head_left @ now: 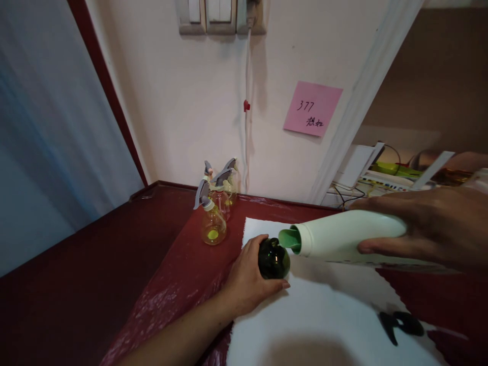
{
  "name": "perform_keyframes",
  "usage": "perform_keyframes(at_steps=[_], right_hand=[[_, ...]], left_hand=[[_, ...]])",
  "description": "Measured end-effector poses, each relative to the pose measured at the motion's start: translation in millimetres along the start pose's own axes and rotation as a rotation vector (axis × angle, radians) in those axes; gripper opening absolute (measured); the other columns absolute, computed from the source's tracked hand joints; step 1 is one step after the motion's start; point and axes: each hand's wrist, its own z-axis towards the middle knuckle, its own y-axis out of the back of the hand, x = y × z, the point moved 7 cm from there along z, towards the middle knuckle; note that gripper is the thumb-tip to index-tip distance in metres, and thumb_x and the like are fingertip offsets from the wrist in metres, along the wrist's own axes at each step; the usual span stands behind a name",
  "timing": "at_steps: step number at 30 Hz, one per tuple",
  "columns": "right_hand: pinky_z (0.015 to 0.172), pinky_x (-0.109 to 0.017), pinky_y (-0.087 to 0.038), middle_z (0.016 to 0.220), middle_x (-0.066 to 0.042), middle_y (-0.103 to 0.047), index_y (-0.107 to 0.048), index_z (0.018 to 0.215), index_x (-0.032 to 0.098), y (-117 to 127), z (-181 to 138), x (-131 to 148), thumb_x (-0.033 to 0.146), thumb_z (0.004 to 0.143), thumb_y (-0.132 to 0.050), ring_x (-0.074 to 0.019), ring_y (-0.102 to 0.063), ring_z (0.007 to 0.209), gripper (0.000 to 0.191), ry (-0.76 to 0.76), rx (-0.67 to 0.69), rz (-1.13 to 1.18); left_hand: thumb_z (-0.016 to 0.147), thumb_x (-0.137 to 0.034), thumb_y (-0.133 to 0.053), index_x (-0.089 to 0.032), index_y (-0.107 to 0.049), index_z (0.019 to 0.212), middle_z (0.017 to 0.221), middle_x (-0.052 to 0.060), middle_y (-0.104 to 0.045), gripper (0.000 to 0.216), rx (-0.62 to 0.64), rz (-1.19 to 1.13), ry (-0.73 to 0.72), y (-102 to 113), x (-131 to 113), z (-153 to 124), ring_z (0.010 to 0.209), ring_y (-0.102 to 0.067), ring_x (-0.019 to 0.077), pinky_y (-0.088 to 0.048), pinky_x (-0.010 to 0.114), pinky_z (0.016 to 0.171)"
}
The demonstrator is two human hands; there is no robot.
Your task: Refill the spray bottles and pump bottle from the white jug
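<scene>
My left hand (253, 282) is wrapped round a small, round dark green bottle (273, 260), its narrow neck uncovered near the top. In my right hand (427, 229) a large pale green jug (343, 235) lies tilted almost level. The jug's green pouring spout (290, 239) is right at the small bottle's mouth; whether liquid flows I cannot tell. A dark spray head (402, 325) lies on the white sheet (305, 320) at lower right. The sheet is beneath both hands.
Several clear spray bottles with grey triggers (214, 223) stand at the back left on the red-covered table (179, 264). Behind is a wall with a pink note (312, 108), switches (220, 12) and a hanging cable (247, 137). A white router (354, 165) sits on the right.
</scene>
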Motion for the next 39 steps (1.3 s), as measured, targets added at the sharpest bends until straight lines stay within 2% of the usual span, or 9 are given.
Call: perform_keyframes(at_steps=[7,13,16,20,24,28,31,35,39], right_hand=[[0.045,-0.031,-0.046,0.087,0.001,-0.078,-0.072,0.113,0.036,-3.9,-3.7,-5.2,0.077,0.086,-0.054,-0.0246,-0.072,0.063,0.052,-0.077,0.031,0.024],[0.054,-0.035,-0.054,0.095,0.000,-0.079,-0.071,0.116,0.035,-16.4,-13.2,-4.6,0.076,0.087,-0.055,-0.0266,-0.075,0.071,0.052,-0.173,0.071,0.130],[0.058,-0.036,-0.057,0.097,0.001,-0.079,-0.072,0.116,0.036,-27.1,-23.6,-9.4,0.077,0.085,-0.057,-0.0273,-0.075,0.076,0.054,-0.297,0.090,0.230],[0.069,-0.038,-0.060,0.103,0.002,-0.079,-0.072,0.117,0.035,-40.1,-41.1,-26.4,0.076,0.080,-0.063,-0.0284,-0.075,0.087,0.056,-0.576,0.078,0.424],[0.083,-0.044,-0.057,0.110,-0.004,-0.077,-0.075,0.110,0.028,-34.0,-51.0,-40.3,0.070,0.073,-0.073,-0.0335,-0.071,0.101,0.057,-0.805,-0.171,0.649],[0.087,-0.045,-0.056,0.111,-0.006,-0.075,-0.075,0.107,0.022,-35.2,-55.6,-45.0,0.064,0.073,-0.076,-0.0323,-0.069,0.101,0.054,-0.915,-0.428,0.777],[0.079,-0.038,-0.058,0.103,-0.006,-0.075,-0.073,0.108,0.021,-56.1,-58.3,-44.8,0.065,0.076,-0.073,-0.0273,-0.070,0.092,0.054,-0.981,-0.576,0.861],[0.057,-0.029,-0.053,0.086,-0.005,-0.071,-0.071,0.106,0.016,-95.5,-57.4,-42.4,0.072,0.075,-0.068,-0.0207,-0.065,0.072,0.064,-1.055,-0.809,0.997],[0.056,-0.026,-0.051,0.084,-0.003,-0.068,-0.069,0.107,0.014,-126.2,-46.9,-38.5,0.065,0.080,-0.072,-0.0148,-0.062,0.067,0.059,-1.070,-0.904,1.102]], left_hand=[[0.058,-0.024,-0.092,-0.021,-0.046,0.140,0.142,0.015,-0.055,0.094,-0.003,-0.006,-0.014,-0.4,0.7,0.0,0.131,-0.052,0.0344,-0.039,0.051,0.113],[0.058,-0.023,-0.092,-0.019,-0.046,0.140,0.143,0.015,-0.054,0.095,-0.001,-0.029,0.001,-0.1,1.5,0.3,0.131,-0.051,0.0332,-0.038,0.050,0.114],[0.059,-0.022,-0.090,-0.020,-0.046,0.140,0.141,0.014,-0.055,0.092,-0.001,-0.049,0.000,0.5,1.5,0.5,0.130,-0.052,0.0327,-0.038,0.050,0.114],[0.059,-0.022,-0.089,-0.018,-0.043,0.141,0.143,0.015,-0.054,0.094,-0.003,-0.042,0.013,0.6,5.0,1.8,0.133,-0.049,0.0335,-0.035,0.050,0.116],[0.062,-0.023,-0.085,-0.019,-0.041,0.141,0.145,0.016,-0.052,0.091,0.001,-0.033,0.021,1.9,7.7,4.1,0.136,-0.047,0.0336,-0.032,0.051,0.118],[0.063,-0.024,-0.082,-0.020,-0.041,0.140,0.143,0.015,-0.054,0.087,-0.006,-0.031,0.009,3.0,7.1,5.4,0.134,-0.050,0.0334,-0.034,0.052,0.117],[0.061,-0.023,-0.081,-0.020,-0.043,0.139,0.142,0.014,-0.055,0.086,-0.031,-0.024,0.015,4.3,8.9,6.3,0.134,-0.051,0.0343,-0.034,0.053,0.117],[0.060,-0.026,-0.082,-0.019,-0.045,0.139,0.139,0.015,-0.058,0.087,-0.056,-0.050,0.027,6.3,15.0,8.7,0.131,-0.054,0.0352,-0.037,0.054,0.115],[0.059,-0.028,-0.083,-0.019,-0.045,0.140,0.137,0.015,-0.060,0.090,-0.060,-0.073,0.016,5.3,21.2,11.3,0.128,-0.057,0.0359,-0.040,0.055,0.113]])
